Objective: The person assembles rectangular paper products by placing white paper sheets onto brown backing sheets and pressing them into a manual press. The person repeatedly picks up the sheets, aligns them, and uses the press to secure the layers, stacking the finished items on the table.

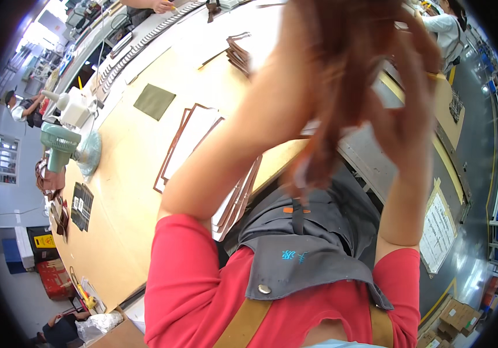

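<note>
Both of my bare hands are raised close in front of the view, smeared by motion and partly in shadow. My left hand (298, 87) is at the upper middle, and my right hand (401, 110) is just to its right. Dark brown blurred shapes (341, 40) fill the space between them; I cannot tell whether these are fingers or something held. Under my left forearm on the table lie white panels with brown edging (189, 145). A stack of similar brown-edged pieces (234, 203) sits at the table's near edge, partly hidden by that arm.
A pale worktable (118, 232) spreads to the left. On it are an olive square (155, 102), brown strips (238, 55), a dark patterned piece (82, 207) and a green fan (61, 142). A co-worker's hand (163, 6) is across the table; another person (445, 32) stands far right.
</note>
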`<state>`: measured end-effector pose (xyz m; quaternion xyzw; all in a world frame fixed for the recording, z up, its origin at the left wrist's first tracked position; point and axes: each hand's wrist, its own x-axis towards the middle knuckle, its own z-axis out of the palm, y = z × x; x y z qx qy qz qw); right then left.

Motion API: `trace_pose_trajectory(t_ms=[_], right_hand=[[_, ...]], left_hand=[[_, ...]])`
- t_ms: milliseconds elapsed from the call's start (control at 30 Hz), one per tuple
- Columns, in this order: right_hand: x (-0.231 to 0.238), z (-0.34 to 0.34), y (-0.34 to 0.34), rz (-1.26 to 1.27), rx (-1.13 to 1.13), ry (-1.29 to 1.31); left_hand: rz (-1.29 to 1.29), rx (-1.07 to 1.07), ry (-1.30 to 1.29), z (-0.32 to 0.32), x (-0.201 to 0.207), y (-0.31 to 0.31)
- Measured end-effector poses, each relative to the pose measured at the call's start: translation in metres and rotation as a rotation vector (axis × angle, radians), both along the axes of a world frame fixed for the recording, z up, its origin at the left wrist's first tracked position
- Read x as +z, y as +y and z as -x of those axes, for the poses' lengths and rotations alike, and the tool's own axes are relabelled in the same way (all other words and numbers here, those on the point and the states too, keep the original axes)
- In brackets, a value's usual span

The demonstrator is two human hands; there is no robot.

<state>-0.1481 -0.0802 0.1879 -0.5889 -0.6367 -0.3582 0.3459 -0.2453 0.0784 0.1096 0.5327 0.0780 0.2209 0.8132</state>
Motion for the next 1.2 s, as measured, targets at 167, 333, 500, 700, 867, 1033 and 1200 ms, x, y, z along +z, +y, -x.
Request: trace_pose_trajectory(t_ms=[167,333,500,700,867,1033,1200], right_hand=[[0.032,-0.013,-0.046,0.187,-0.301,-0.077],[-0.085,-0.044,-0.07,0.588,-0.598,0.116],[-0.137,-0.044,-0.087,0.696,-0.586,0.424],[-0.103,-0.054,-0.085,0.685,-0.427,0.717],[-0.121,-0.069,-0.107,0.438,-0.357,0.895],[-0.132,-0.063,-0.163,-0.389,0.122,1.617],[-0.126,-0.022,-0.209,-0.757,0.454,1.544]], left_hand=[[-0.168,-0.34,-0.117,-0.069,0.011,-0.078],[-0.294,-0.367,0.059,-0.063,-0.042,-0.068],[-0.269,-0.25,0.277,-0.023,-0.094,-0.027],[0.102,-0.237,0.483,-0.038,-0.064,-0.051],[0.652,-0.5,0.058,-0.066,-0.039,-0.084],[-0.383,-0.632,-0.333,-0.115,0.008,-0.182],[-1.046,-0.329,-0.708,-0.1,-0.013,-0.313]])
